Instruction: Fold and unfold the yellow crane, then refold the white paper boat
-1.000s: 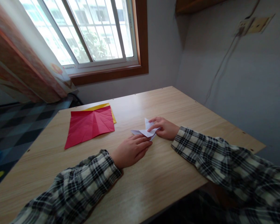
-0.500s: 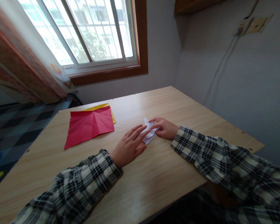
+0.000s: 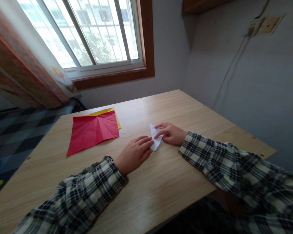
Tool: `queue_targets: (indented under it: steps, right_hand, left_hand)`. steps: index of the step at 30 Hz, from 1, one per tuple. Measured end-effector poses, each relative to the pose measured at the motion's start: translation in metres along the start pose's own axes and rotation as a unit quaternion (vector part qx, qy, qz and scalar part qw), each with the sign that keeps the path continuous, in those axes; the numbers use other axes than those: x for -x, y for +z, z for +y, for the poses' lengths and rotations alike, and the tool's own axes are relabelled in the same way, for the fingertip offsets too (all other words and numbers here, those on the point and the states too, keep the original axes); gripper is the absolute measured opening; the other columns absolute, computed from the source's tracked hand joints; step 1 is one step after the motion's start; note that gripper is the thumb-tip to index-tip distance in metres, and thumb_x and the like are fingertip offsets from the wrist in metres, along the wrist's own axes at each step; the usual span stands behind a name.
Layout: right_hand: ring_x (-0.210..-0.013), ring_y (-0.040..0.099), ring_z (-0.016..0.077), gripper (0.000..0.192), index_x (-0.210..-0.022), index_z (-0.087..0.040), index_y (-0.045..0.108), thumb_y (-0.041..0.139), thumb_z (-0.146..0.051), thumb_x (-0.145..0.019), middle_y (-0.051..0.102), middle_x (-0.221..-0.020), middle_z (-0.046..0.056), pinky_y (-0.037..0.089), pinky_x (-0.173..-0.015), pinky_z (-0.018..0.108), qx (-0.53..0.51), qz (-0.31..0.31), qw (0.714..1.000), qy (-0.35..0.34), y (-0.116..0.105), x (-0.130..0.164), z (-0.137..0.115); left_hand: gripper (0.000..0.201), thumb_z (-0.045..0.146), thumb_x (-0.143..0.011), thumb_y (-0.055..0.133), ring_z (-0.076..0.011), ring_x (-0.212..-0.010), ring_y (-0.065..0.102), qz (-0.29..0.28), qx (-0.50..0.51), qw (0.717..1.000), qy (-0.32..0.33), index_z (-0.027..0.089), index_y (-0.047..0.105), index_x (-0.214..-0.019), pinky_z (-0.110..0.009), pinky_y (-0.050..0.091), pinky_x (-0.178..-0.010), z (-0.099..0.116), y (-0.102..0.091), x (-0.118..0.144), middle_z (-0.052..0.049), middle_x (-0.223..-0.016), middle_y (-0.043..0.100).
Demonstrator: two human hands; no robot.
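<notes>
- While the folded white paper lies flat near the middle of the worktop, the left hand rests palm down, fingers extended onto its near edge, gripping nothing.
- The right hand pins the paper's far side with flattened fingertips, likewise pressing rather than pinching.
- Judged from this, a sharp crease wants steady pressure from both hands, one anchoring while the other runs along the fold.
- A creased red sheet over a yellow one lies well apart, to the left.
</notes>
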State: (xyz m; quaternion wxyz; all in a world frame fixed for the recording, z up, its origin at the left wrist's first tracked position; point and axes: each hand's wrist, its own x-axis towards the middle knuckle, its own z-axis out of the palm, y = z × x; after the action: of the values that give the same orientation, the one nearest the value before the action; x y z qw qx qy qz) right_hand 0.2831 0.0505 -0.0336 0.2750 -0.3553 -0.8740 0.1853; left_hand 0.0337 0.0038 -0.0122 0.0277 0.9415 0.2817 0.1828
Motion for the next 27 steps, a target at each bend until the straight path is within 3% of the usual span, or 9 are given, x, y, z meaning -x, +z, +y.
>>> queue_targets:
  steps: [21, 27]
  right_hand:
    - [-0.123, 0.055, 0.0235, 0.045, -0.102, -0.027, 0.077, 0.058, 0.000, -0.072, 0.059, -0.133, 0.008, 0.040, -0.108, 0.047, 0.024, -0.018, 0.999, -0.019, -0.004, 0.001, -0.006]
    - [-0.122, 0.055, 0.0238, 0.034, -0.095, -0.026, 0.077, 0.060, -0.006, -0.074, 0.059, -0.134, 0.007, 0.040, -0.108, 0.048, 0.025, -0.012, 0.999, -0.029, -0.006, 0.001, -0.012]
  left_hand:
    - [0.030, 0.028, -0.098, 0.048, -0.0243, -0.118, 0.059, -0.002, -0.017, 1.000, 0.008, 0.018, 0.064, -0.121, -0.045, 0.050, -0.103, 0.001, 0.000, 0.000, -0.009, -0.124, 0.068]
    - [0.030, 0.028, -0.098, 0.048, -0.0237, -0.118, 0.059, -0.010, -0.015, 1.000, 0.009, 0.016, 0.064, -0.120, -0.043, 0.049, -0.104, 0.002, -0.002, -0.002, -0.009, -0.123, 0.068]
